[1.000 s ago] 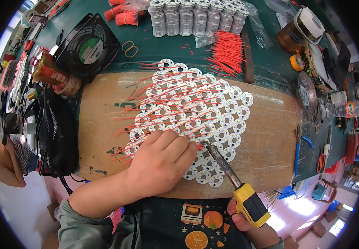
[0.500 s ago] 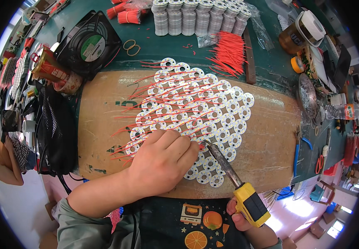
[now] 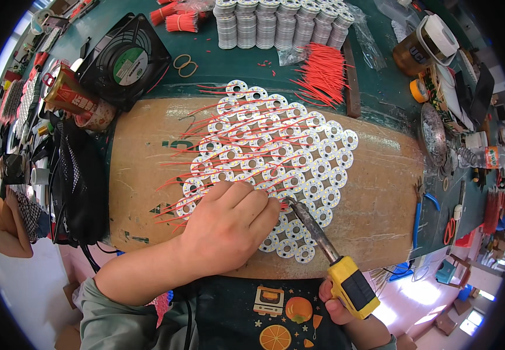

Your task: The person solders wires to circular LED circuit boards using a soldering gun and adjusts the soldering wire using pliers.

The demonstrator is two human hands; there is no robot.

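Ring-shaped white LED boards [image 3: 320, 169] lie side by side in slanting rows, many with thin red wires [image 3: 217, 140] running off to the left. My left hand [image 3: 223, 227] rests over the lower rows, its fingers closed on red wires whose ends [image 3: 284, 206] poke out by the fingertips. In my right hand [image 3: 337, 303] is a soldering iron [image 3: 351, 286] with a yellow and black handle. Its tip reaches the boards right beside those wire ends. The left fingers hide the boards beneath them, and whether the tip touches a wire is too small to tell.
Under the boards is a brown cardboard sheet [image 3: 375, 233]. Behind it are a pile of red wires [image 3: 322, 76], stacks of ring boards [image 3: 264, 29] and a black fan [image 3: 125, 61]. Blue-handled pliers [image 3: 417, 216] and red scissors [image 3: 449, 230] lie at right. A person [image 3: 7, 224] sits at far left.
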